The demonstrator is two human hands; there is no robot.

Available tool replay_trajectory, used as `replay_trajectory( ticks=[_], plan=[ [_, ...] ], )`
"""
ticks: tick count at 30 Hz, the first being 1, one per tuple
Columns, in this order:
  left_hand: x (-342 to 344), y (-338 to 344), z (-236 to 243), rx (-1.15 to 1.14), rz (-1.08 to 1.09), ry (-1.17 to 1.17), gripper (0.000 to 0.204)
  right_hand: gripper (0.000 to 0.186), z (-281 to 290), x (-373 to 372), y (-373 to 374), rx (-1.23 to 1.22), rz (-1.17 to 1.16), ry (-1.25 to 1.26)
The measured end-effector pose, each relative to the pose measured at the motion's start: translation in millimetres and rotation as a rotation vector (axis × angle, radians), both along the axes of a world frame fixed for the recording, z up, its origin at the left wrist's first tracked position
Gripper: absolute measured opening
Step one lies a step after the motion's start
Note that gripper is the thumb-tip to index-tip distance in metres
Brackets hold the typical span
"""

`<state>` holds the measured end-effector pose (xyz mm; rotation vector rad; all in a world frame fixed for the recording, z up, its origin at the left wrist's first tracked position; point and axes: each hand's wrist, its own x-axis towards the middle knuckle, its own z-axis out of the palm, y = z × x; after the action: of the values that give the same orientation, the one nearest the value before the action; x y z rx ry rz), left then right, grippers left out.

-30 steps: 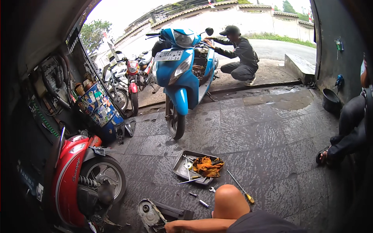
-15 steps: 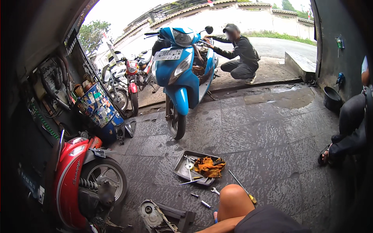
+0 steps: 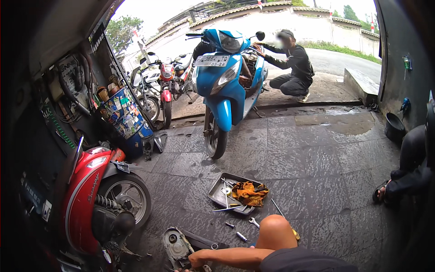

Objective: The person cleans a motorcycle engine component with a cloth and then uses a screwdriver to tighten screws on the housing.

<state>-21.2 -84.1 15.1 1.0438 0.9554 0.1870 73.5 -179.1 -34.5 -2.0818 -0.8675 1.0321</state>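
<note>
My right hand point(image 3: 197, 259) reaches in along the lower edge, its forearm passing below a bent knee. The fingers look curled at the near end of a grey metal engine casing point(image 3: 174, 244); what they hold is hidden. A round opening shows in the casing's upper part, and a dark block point(image 3: 206, 242) lies against its right side. My left hand is not visible. Right of the casing, a socket point(image 3: 241, 236), a smaller metal piece point(image 3: 230, 225) and a wrench point(image 3: 254, 221) lie on the floor.
A metal tray point(image 3: 213, 192) holds tools and an orange-black cloth point(image 3: 249, 194). Beyond the knee lies a yellow-handled screwdriver point(image 3: 296, 235). A red scooter point(image 3: 86, 195) stands left, a blue scooter point(image 3: 222, 93) ahead. Beside it crouches a person point(image 3: 294, 68); another person point(image 3: 412, 158) sits right.
My right forearm and hand have come into view, reaching left to the casing. The view has shifted slightly, and the floor items keep their places.
</note>
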Motion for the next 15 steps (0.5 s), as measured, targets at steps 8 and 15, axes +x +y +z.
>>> replay_trajectory(
  ticks=[8,15],
  plan=[
    [-10.5,-0.5,1.0,0.11,-0.08,-0.013,0.045,0.026,34.4,43.2,5.1,-0.142,0.33,-0.076],
    [-4.1,-8.7,11.9,0.049,-0.089,0.027,0.048,0.022,31.2,55.4,2.2,-0.177,0.294,0.103]
  ],
)
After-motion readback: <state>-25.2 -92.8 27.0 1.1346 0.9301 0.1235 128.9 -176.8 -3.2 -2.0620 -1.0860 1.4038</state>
